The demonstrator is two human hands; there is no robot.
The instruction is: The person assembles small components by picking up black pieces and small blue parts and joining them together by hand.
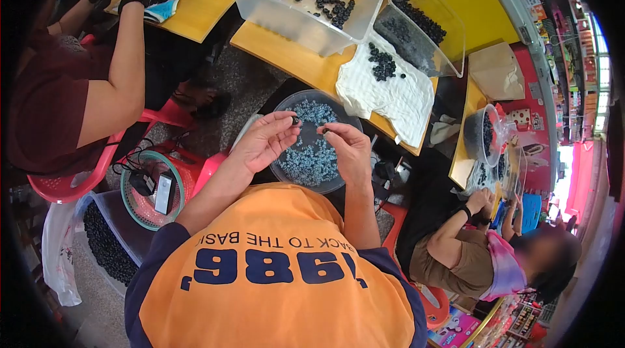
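Observation:
Both my hands are raised over a dark round basin [281, 175] that holds many small pale-blue pieces [312, 153]. Between the thumb and forefinger of my left hand [270, 136] is a small round black part [295, 121]. My right hand [349, 146] pinches another small dark piece [325, 131], whose kind is too small to tell. The two hands are a short way apart. Ahead of them, a white cloth [384, 97] lies on the table edge with several black parts [383, 61] on it.
A clear plastic bin [293, 26] of black parts stands on the yellow table [270, 42], beside a second clear bin [449, 55]. One co-worker [84, 87] sits at left, another [469, 250] at right. A green-rimmed basket [130, 208] and a tub of black parts [107, 244] stand at lower left.

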